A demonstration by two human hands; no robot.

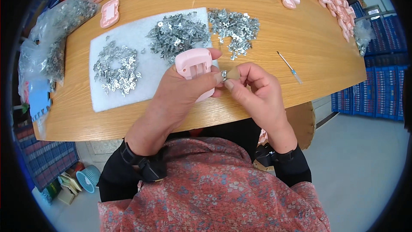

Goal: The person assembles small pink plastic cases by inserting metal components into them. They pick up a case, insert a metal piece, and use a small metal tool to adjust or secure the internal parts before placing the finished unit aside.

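My left hand (182,83) is closed round a pink plastic housing (193,61) whose slotted recess faces up. A small shiny metal clip (224,74) shows between the tips of both hands. My right hand (259,90) pinches at that clip, with a tan cover (234,73) on one fingertip. Behind the housing, a dense pile of metal clips (178,34) lies on a white foam sheet (101,99). A looser pile of flat metal pieces (118,68) lies at the sheet's left, and another heap of clips (236,28) lies on the wood to its right.
A thin pen-like tool (289,66) lies on the wooden table (309,68) at the right. Many pink housings (326,0) are heaped along the far and right edges. Clear bags of metal parts (60,30) stand at the left. Blue stacked trays (377,90) stand beyond the table.
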